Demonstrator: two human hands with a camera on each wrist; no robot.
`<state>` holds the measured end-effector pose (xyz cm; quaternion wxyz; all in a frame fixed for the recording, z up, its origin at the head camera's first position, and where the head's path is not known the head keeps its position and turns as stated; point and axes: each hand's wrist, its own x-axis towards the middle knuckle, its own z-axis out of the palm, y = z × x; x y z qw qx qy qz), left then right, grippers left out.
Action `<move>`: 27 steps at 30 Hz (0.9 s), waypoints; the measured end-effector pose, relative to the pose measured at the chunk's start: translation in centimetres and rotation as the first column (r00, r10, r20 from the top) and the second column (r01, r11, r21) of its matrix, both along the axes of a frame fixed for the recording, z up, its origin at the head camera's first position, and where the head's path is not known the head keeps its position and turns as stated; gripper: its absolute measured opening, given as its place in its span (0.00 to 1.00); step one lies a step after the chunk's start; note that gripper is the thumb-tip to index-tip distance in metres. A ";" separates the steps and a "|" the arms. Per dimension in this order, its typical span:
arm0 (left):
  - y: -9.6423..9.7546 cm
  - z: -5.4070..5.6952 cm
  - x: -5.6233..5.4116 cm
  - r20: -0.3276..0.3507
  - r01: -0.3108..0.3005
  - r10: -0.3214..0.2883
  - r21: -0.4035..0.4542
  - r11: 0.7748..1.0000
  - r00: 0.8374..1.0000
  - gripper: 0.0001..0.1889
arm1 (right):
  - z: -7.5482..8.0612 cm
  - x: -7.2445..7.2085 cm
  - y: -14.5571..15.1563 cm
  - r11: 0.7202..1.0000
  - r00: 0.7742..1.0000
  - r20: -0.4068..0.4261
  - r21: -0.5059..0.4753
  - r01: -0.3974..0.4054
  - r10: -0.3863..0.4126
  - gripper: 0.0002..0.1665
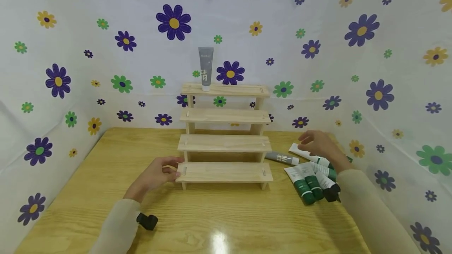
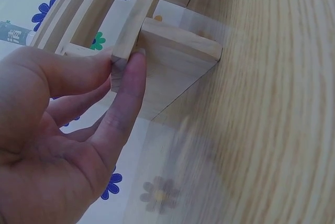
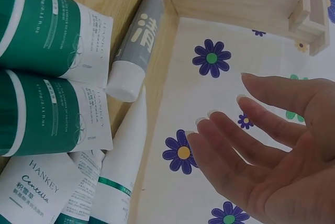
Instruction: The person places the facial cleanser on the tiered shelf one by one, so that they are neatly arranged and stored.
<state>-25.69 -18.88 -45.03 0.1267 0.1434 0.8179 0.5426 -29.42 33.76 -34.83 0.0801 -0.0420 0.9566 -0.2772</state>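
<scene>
A wooden tiered shelf [image 1: 224,143] stands on the table. My left hand [image 1: 157,174] pinches the left end of its lowest board [image 2: 127,43] between thumb and fingers. One grey tube [image 1: 206,68] stands upright on the top board, left of its middle, cap down. My right hand [image 1: 319,147] hovers over the pile of tubes at the right, fingers loosely bent and nothing between them. Below it lie several white-and-green tubes [image 1: 300,183]. A second grey tube [image 3: 137,41] with a white cap lies beside the shelf's right side.
A white cloth with printed flowers [image 1: 141,50] hangs behind and at both sides of the wooden table [image 1: 219,214]. A black wrist strap piece [image 1: 147,221] is on the left sleeve, another [image 1: 332,193] at the right wrist.
</scene>
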 end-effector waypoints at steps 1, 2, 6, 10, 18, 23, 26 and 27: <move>0.0 0.0 0.0 0.002 -0.001 0.001 -0.002 1.000 1.000 0.24 | -0.1 0.1 0.0 1.000 1.000 0.008 -0.002 -0.002 0.002 0.25; 0.0 0.1 0.0 0.002 0.000 0.000 -0.005 1.000 1.000 0.24 | -0.2 0.1 0.0 1.000 1.000 0.016 -0.002 -0.004 0.004 0.26; 0.0 0.1 -0.1 -0.001 0.002 -0.002 -0.019 1.000 1.000 0.24 | -0.6 0.3 0.2 1.000 0.999 0.051 0.000 -0.003 0.003 0.26; 0.1 0.1 -0.2 -0.006 -0.001 0.001 -0.026 1.000 1.000 0.24 | -0.7 0.5 0.3 1.000 0.995 0.101 0.006 -0.013 0.013 0.25; 0.0 -0.1 -0.1 0.014 -0.017 0.017 -0.021 1.000 1.000 0.25 | -0.7 1.1 0.1 0.994 0.976 0.195 0.030 -0.102 0.094 0.25; 0.0 -0.1 0.1 0.012 -0.016 0.016 -0.023 1.000 1.000 0.25 | -0.7 1.7 0.1 0.993 0.964 0.241 -0.001 -0.117 0.114 0.26; 0.1 0.0 0.1 0.003 -0.018 0.018 -0.029 0.999 1.000 0.24 | -0.8 1.9 0.1 0.993 0.960 0.258 -0.002 -0.115 0.111 0.26; 0.1 0.0 0.0 0.002 -0.020 0.020 -0.029 0.999 1.000 0.24 | -0.9 2.0 0.1 0.994 0.959 0.264 0.001 -0.110 0.106 0.26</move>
